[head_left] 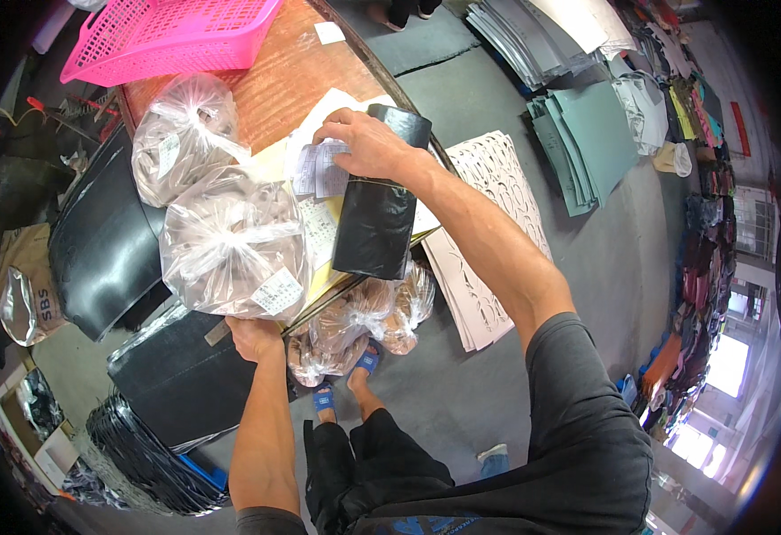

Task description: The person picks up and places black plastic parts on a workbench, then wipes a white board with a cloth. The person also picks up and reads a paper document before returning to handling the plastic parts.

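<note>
My left hand (255, 339) is at the lower edge of a knotted clear plastic bag (221, 214), its curled fingers partly hidden beneath it. Brownish-pink pieces fill this bag, and a white printed label is stuck on its lower right. Behind it lies a similar full bag (185, 120). Over the table, my right hand (368, 147) pinches white printed paper labels (321, 171) between thumb and fingers. Its wrist crosses a folded black plastic bundle (374, 227) with a band around it. Papers and a yellow sheet (324, 283) lie under the bundle.
A pink plastic basket (172, 40) stands on the wooden table's (288, 67) far end. More filled bags (355, 316) rest on the floor by my feet. Black sheets (110, 241) lie left. Punched pale sheets (475, 250) and green sheets (587, 143) are stacked right.
</note>
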Demonstrator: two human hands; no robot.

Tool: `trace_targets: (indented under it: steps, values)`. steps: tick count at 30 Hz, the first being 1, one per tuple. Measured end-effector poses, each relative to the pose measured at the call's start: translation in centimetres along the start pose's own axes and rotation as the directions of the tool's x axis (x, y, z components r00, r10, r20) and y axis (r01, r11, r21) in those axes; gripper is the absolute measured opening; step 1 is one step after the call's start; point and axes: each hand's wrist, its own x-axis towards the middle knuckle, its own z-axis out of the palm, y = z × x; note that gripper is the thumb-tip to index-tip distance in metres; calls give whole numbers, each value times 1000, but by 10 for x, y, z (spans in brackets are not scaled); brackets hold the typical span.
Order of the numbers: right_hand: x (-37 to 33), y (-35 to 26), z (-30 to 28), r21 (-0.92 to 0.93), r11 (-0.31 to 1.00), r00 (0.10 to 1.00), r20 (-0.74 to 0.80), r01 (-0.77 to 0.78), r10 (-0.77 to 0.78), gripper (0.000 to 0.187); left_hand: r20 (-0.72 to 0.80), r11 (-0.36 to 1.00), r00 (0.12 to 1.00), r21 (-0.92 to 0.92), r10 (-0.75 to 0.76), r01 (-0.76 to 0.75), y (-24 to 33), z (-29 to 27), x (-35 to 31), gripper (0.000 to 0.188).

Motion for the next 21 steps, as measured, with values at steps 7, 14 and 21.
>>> trace_targets:
  steps: [7, 14, 21]
  values:
    - [13, 0, 10, -116, 993, 999, 12, 35, -34, 43, 24, 999, 999, 48, -23, 22, -1, 0, 2, 54]
    - [29, -3, 1, -264, 964, 978, 191, -31, 84, 21, 39, 1000, 999, 6, -24, 24, 0, -2, 1, 53]
    - [-5, -12, -38, -102, 989, 993, 59, 109, -104, 11, 38, 999, 999, 9, -38, 38, -1, 1, 3, 52]
